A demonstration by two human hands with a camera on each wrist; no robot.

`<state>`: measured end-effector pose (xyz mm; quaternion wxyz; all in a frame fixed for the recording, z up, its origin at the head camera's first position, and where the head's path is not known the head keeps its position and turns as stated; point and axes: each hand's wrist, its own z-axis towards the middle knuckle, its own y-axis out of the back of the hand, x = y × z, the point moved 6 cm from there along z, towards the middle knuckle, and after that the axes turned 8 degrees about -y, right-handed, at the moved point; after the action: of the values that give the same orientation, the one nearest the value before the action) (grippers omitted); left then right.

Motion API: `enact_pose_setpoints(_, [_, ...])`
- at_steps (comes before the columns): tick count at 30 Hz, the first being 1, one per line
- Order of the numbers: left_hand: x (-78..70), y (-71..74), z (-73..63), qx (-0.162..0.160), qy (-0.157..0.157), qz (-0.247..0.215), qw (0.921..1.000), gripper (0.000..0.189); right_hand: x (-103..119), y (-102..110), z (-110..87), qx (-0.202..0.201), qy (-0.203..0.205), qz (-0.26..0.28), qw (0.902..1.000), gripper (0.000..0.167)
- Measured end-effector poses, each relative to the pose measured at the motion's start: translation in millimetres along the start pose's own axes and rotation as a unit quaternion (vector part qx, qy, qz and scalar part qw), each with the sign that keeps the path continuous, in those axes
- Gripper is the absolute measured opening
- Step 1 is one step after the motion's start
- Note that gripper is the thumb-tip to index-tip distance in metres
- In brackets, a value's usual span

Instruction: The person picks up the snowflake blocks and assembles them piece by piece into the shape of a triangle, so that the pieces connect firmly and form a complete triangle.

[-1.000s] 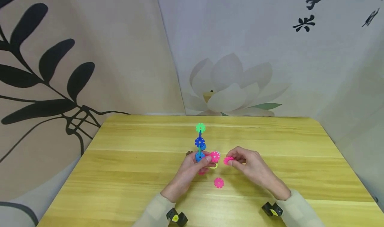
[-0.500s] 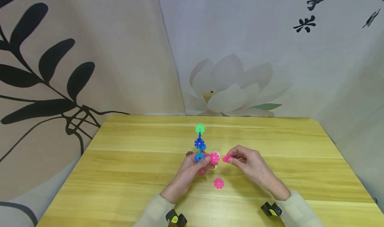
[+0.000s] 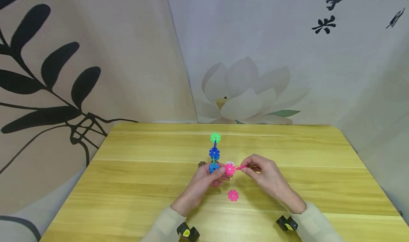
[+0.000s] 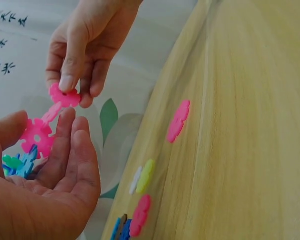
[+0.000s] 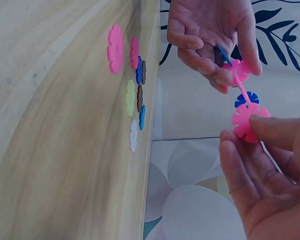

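Observation:
My left hand [image 3: 199,187] holds a chain of slotted plastic snowflake discs between thumb and fingers. A green disc [image 3: 215,138] tops the chain, with a dark blue disc [image 3: 214,152] and a lighter blue disc [image 3: 213,168] below it. At its right end is a pink disc [image 4: 38,138], by my left thumb. With thumb and fingertips, my right hand [image 3: 268,176] pinches another pink disc [image 5: 246,121]. Between these two pinks, an edge-on pink disc [image 4: 52,113] meets both; how deep its slots sit I cannot tell.
Loose discs lie on the wooden table [image 3: 127,192]: a pink one [image 3: 233,195] near the front, and yellow [image 5: 130,98], white [image 5: 133,135], brown [image 3: 202,163] and blue [image 5: 142,117] ones under and beside the left hand. A printed backdrop stands behind the table.
The right hand has moved slightly left, and its pink piece has turned edge-on towards the chain's pink disc. The chain in the left hand has shifted a little right.

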<state>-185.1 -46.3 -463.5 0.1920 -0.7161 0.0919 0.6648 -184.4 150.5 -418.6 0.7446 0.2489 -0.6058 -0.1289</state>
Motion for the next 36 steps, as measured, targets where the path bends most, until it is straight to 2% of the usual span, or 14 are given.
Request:
enact_pose_setpoints(8, [-2.2, -2.3, -0.5, 0.004, -0.007, -0.003, 1.0, 0.04, 5, -2, -0.4, -0.002, 0.016, -0.01, 0.9998, 0.016])
enact_pose_setpoints(15, [-2.5, -4.6, -0.1, -0.009, -0.008, -0.018, 0.9998, 0.038, 10, -1, -0.5, -0.021, 0.05, -0.027, 0.9982, 0.021])
enact_pose_setpoints(25, [-2.7, -6.7, -2.8, -0.037, -0.01, -0.047, 0.9982, 0.035, 17, -4, -10.4, -0.076, 0.13, -0.071, 0.9861, 0.021])
enact_pose_setpoints(31, [-3.4, -7.4, -3.3, -0.047, -0.014, -0.057, 0.9972, 0.034, 17, -7, -11.9, -0.087, 0.15, -0.074, 0.9821, 0.022])
enact_pose_setpoints(36, [-2.9, -6.9, -1.7, -0.052, -0.019, -0.047, 0.9974, 0.031, 16, -8, -11.2, -0.094, 0.163, -0.073, 0.9795, 0.024])
